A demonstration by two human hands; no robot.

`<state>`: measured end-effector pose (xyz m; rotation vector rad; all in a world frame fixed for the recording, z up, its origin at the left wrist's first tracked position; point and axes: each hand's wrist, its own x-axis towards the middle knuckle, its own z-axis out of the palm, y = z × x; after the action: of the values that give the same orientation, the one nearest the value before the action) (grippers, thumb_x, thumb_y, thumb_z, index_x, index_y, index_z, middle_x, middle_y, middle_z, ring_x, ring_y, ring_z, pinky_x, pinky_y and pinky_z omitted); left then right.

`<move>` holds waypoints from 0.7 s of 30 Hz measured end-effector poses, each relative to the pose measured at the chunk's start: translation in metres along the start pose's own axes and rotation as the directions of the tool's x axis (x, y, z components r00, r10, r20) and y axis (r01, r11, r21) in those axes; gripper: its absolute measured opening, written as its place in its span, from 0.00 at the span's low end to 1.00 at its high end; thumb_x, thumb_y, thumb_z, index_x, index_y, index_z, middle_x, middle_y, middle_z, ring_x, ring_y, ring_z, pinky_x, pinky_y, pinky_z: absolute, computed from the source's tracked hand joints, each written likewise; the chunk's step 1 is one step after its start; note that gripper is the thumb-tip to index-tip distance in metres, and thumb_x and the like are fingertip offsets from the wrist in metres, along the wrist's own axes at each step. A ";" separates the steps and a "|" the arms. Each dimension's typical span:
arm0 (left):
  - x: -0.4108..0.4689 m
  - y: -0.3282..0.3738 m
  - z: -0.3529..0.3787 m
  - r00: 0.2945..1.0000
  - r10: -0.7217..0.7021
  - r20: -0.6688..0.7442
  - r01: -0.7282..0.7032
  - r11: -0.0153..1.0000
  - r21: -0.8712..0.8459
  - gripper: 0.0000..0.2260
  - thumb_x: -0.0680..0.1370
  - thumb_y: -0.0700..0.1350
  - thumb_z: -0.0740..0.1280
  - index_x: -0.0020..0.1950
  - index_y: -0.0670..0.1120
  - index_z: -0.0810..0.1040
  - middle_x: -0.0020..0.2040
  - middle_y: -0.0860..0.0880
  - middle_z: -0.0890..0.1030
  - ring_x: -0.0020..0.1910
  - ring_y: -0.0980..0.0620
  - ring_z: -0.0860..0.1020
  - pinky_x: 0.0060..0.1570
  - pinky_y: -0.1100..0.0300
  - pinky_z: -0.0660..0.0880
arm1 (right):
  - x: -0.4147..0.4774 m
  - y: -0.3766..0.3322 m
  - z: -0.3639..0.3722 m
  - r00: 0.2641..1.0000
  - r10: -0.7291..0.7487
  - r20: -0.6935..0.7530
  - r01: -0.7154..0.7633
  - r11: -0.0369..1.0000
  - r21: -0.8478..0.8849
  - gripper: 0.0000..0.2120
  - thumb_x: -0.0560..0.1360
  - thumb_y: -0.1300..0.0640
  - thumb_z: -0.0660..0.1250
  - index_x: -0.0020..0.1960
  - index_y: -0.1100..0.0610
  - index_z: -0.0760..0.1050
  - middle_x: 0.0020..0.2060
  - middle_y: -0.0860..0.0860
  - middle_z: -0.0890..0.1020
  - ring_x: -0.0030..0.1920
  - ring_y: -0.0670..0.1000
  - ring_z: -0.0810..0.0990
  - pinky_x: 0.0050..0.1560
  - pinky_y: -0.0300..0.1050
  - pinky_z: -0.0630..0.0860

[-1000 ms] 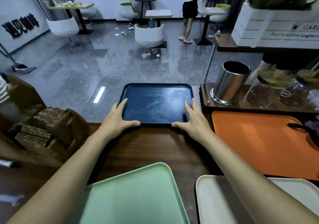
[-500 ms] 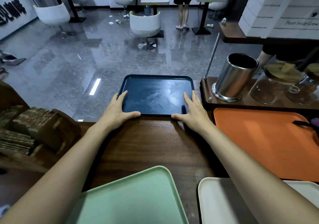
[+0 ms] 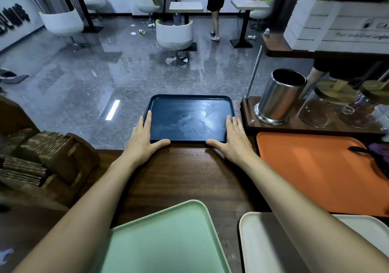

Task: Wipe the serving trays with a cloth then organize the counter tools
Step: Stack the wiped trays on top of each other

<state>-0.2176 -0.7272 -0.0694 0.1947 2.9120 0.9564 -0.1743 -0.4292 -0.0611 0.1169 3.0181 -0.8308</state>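
A dark blue tray with wipe streaks lies at the far edge of the wooden counter. My left hand rests flat against its left near corner, fingers straight along the side, thumb along the front rim. My right hand mirrors this at the right near corner. An orange tray lies to the right, a green tray and a cream tray sit near me. No cloth is visible.
A steel cylinder holder and glass jars with wooden lids stand on a wooden stand at the right. A wooden rack of brown coasters sits at the left. A dark tool lies on the orange tray. Beyond the counter is café floor.
My hands have slid apart from the tray's front rim to its near corners, fingers now lying along the two sides. The tray has stayed in place.
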 end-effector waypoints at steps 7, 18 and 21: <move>-0.052 0.019 -0.014 0.997 0.054 -0.061 -0.060 0.994 -0.096 0.49 0.72 0.69 0.67 0.83 0.60 0.42 0.84 0.51 0.40 0.82 0.53 0.40 0.81 0.42 0.50 | -0.086 -0.023 -0.015 0.978 -0.184 0.094 0.185 0.983 0.000 0.45 0.78 0.33 0.61 0.83 0.53 0.45 0.82 0.51 0.46 0.81 0.51 0.41 0.80 0.55 0.40; -0.232 0.065 -0.002 0.998 -0.026 0.063 0.030 0.998 -0.058 0.39 0.74 0.68 0.65 0.82 0.62 0.55 0.83 0.58 0.50 0.81 0.61 0.42 0.78 0.53 0.51 | -0.220 -0.028 -0.016 0.876 -0.369 0.309 0.392 0.920 -0.011 0.37 0.82 0.37 0.54 0.83 0.49 0.44 0.82 0.48 0.47 0.81 0.47 0.44 0.80 0.53 0.40; -0.282 0.065 0.004 0.994 -0.086 0.061 0.088 0.996 -0.031 0.41 0.70 0.72 0.62 0.82 0.63 0.55 0.83 0.60 0.50 0.81 0.62 0.41 0.79 0.51 0.51 | -0.251 -0.027 -0.024 0.846 -0.416 0.334 0.439 0.898 0.007 0.40 0.80 0.34 0.56 0.83 0.51 0.43 0.82 0.47 0.47 0.81 0.46 0.44 0.80 0.52 0.37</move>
<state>0.0682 -0.7133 -0.0264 0.0926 2.8224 0.9684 0.0743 -0.4576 -0.0194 -0.6561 2.7740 -0.6726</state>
